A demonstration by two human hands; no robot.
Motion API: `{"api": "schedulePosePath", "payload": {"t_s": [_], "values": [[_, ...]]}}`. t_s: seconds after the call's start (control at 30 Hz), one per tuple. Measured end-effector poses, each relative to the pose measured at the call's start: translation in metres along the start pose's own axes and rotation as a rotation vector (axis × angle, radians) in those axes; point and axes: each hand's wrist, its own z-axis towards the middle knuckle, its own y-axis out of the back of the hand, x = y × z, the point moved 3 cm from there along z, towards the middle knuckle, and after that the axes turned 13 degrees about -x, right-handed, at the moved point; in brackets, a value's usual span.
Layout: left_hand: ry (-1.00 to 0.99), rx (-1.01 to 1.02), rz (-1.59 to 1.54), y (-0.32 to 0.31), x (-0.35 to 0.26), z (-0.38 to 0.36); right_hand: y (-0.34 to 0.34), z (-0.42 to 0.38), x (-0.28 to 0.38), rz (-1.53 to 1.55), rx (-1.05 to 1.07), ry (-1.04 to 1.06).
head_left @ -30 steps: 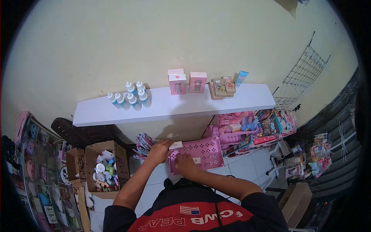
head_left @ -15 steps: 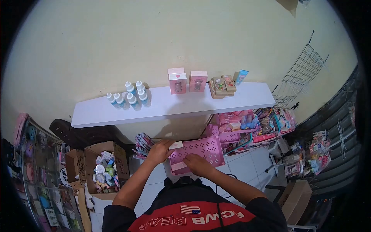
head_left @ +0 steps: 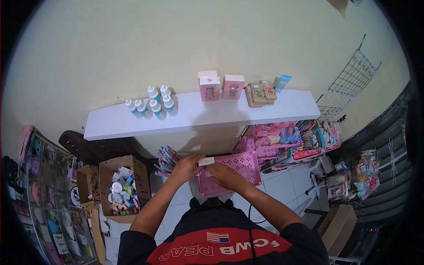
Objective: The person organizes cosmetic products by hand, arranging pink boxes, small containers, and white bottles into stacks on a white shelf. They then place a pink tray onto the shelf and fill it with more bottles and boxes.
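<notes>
My left hand [head_left: 186, 168] is closed on a small pale box [head_left: 206, 161] with a pinkish mark on its top. Close beside it, my right hand [head_left: 224, 176] has its fingers bent around a second pale box [head_left: 209, 173], partly hidden behind them. Both hands are over the left part of a pink plastic basket [head_left: 240, 164] with flower-shaped holes. The basket's bare floor and far rim show to the right of my hands.
A white shelf [head_left: 185, 119] carries white bottles [head_left: 155, 107], pink bear boxes [head_left: 232, 87], brown boxes [head_left: 258, 95] and a blue tube [head_left: 283, 82]. Cardboard carton [head_left: 145, 185] of small goods stands left, beside bundled pens [head_left: 167, 160]. Filled baskets [head_left: 304, 153] stand right.
My right hand has moved up and left from the near part of the basket, bringing the second box close to my left hand. The view has shifted slightly.
</notes>
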Motion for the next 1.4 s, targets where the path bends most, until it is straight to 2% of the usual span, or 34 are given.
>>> {"api": "schedulePosePath", "payload": {"t_s": [0.13,0.37,0.43,0.53,0.73,1.07,1.4], "values": [[-0.040,-0.035,-0.006,0.002,-0.003,-0.003,-0.002,-0.001,0.006,-0.071,-0.027,0.081],[-0.007,-0.056,-0.003,0.002,-0.012,-0.008,-0.005,-0.010,0.012,-0.166,-0.030,0.015],[0.011,-0.047,-0.024,0.005,-0.019,-0.008,-0.005,-0.014,0.007,-0.178,-0.134,0.018],[0.045,-0.038,-0.020,0.008,-0.025,-0.009,0.001,-0.020,0.002,-0.156,-0.177,-0.083],[-0.042,-0.167,-0.039,0.009,-0.034,-0.022,-0.002,-0.031,-0.009,-0.006,-0.160,-0.235],[-0.053,-0.114,-0.003,0.005,-0.039,-0.033,-0.008,-0.029,-0.008,0.060,-0.214,-0.171],[-0.051,-0.083,0.022,0.004,-0.035,-0.039,-0.007,-0.036,-0.007,0.114,-0.186,-0.286]]}}
